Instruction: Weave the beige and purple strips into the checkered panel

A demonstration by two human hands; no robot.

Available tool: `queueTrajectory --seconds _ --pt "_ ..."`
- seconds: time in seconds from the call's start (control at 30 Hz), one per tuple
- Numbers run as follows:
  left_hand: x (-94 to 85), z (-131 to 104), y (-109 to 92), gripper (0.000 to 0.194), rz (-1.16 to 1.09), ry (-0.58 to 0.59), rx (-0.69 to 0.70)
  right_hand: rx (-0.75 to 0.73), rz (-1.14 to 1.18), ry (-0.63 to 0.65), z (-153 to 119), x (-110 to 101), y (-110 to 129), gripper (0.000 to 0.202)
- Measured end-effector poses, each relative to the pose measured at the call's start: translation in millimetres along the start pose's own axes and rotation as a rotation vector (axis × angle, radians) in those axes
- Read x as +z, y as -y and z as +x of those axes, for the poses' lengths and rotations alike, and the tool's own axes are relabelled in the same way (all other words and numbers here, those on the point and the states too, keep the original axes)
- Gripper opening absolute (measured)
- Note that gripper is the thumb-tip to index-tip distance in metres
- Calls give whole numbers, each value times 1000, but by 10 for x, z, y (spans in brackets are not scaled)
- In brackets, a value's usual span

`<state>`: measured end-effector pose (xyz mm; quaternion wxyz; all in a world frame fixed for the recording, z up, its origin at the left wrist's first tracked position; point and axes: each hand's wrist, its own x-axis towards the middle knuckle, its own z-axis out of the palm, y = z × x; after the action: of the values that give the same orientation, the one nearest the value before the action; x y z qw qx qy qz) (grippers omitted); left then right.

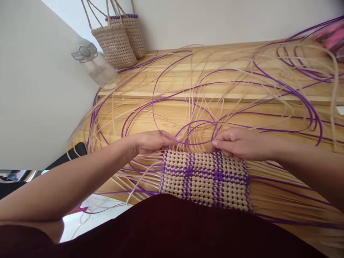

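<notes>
A woven panel (202, 188) of beige strands with purple bands in a check pattern lies just in front of my body. Along its far edge, a purple strand (194, 144) runs between my two hands. My left hand (151, 142), near the panel's far left corner, pinches this strand with the fingertips. At the far right part of the edge, my right hand (238, 144) is closed with thumb and forefinger on the strand, the other fingers resting by the weave. Long loose beige and purple strands fan out from the panel's sides and far edge.
Purple strands (301, 94) loop across the wooden table (166, 89). At the back left stand a clear bottle (99, 70) with a grey lid and two woven baskets, one beige (115, 46) and one purple-rimmed (136, 36). A blurred pink item (333, 37) is at the far right.
</notes>
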<state>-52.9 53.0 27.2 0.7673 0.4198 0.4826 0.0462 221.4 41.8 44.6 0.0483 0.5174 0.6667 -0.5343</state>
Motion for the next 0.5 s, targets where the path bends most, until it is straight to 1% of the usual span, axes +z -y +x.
queueTrajectory --seconds 0.07,0.13,0.2,0.27,0.33,0.37,0.47,0.5 --pt "19 110 -40 43 36 81 -14 53 5 68 86 -37 41 30" --pt "48 240 -90 44 39 112 -35 63 41 93 168 -68 47 32" --pt "95 364 -148 41 10 128 -40 30 112 142 244 -97 26 37" --pt "160 462 -214 30 12 151 -17 -55 206 159 311 -130 2 41" --pt "240 537 -291 15 27 147 54 -139 294 116 362 -164 3 44" --pt "285 572 -335 9 29 136 102 -168 322 66 379 -181 20 45" --pt "430 683 -515 9 -8 99 281 -229 309 -118 410 -237 141 46" --pt "477 720 -593 5 -18 86 327 -241 288 -164 420 -269 197 47"
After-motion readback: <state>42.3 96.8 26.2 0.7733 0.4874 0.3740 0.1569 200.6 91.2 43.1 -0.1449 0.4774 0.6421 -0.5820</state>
